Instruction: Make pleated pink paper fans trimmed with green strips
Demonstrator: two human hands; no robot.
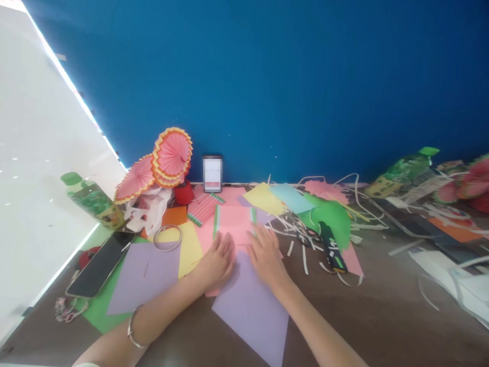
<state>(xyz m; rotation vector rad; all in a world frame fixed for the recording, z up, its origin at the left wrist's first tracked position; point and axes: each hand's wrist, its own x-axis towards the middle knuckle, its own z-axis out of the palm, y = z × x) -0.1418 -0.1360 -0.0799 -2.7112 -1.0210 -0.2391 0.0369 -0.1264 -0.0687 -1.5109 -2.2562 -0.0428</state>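
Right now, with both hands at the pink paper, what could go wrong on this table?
The green-edged pink sheet might crease or shift if the left fingers and right fingers press unevenly.
The upright phone stands behind that sheet, so a push could tip it.
Loose white paper strips lie beyond the right fingers and might get swept along.

Slim silver bangle [130, 329], left forearm [168, 304]

Head camera: above and behind the forearms [310, 321]
Facing: forward and down, across the brown tabletop [374, 306] to the blue wall [286, 92]
Nearness: left hand [217, 259] and right hand [266, 256] close, blue wall beyond
Breadth: wide, with white surface [46, 132] at left
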